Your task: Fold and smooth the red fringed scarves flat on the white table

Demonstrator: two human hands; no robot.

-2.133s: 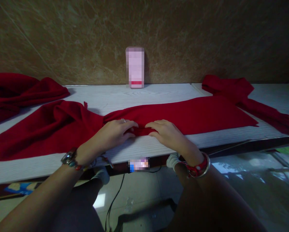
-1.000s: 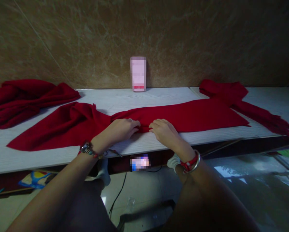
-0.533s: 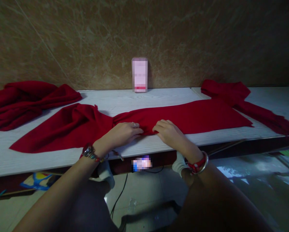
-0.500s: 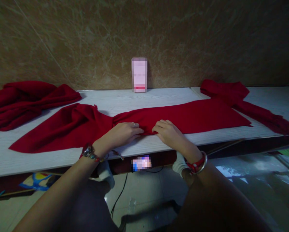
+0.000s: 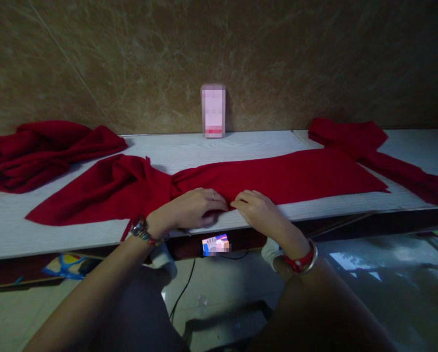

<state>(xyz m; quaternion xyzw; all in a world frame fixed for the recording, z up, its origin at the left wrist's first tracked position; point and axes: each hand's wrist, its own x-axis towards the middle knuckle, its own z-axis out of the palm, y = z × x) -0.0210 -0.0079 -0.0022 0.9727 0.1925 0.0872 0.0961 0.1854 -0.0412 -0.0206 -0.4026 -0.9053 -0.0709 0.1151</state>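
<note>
On scarf [image 5: 295,176], both hands [image 5: 191,210] [image 5: 257,211] palm-down

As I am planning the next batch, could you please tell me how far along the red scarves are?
Done: the right half of the stretched red scarf lies flat on the white table. In hand: the left hand and right hand rest on its near edge at the middle. Remaining: its left half is bunched, and a red heap and a fringed scarf lie rumpled.
</note>
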